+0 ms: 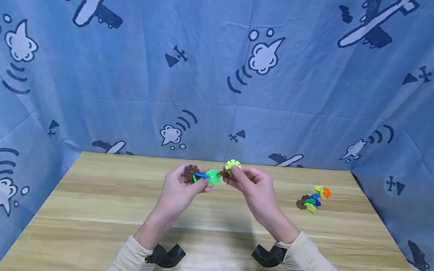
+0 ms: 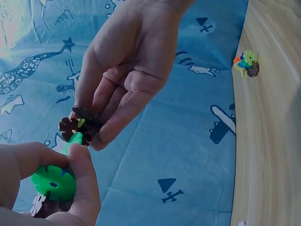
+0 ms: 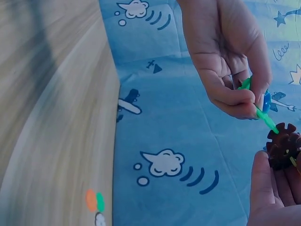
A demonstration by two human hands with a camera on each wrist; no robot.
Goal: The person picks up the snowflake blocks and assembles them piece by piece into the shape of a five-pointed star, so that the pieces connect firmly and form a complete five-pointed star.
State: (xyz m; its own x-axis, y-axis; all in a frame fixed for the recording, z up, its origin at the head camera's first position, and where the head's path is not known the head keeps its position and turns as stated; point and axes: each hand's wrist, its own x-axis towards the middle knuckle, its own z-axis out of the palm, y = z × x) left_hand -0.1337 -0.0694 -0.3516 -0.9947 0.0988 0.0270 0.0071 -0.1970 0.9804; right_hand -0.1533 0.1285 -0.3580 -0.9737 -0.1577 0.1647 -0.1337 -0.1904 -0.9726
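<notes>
In the head view both hands are raised over the table. The left hand (image 1: 179, 186) pinches a joined string of notched plastic snowflake discs: a brown disc (image 1: 190, 172), a blue disc (image 1: 202, 175) seen edge-on and a green disc (image 1: 213, 177). Facing it, the right hand (image 1: 257, 193) pinches a yellow disc (image 1: 233, 165) with dark brown discs (image 3: 282, 137) below it. A green disc (image 3: 267, 119) reaches from the left hand to the brown discs, its edge right at their notches. In the left wrist view, the left thumb and fingers clasp another green disc (image 2: 54, 183).
A small heap of loose discs (image 1: 310, 202) in brown, green, blue and yellow lies right of the hands, with an orange disc (image 1: 326, 192) at its far side. The wooden table (image 1: 105, 212) ends at a blue printed curtain (image 1: 206, 86) at the back and sides.
</notes>
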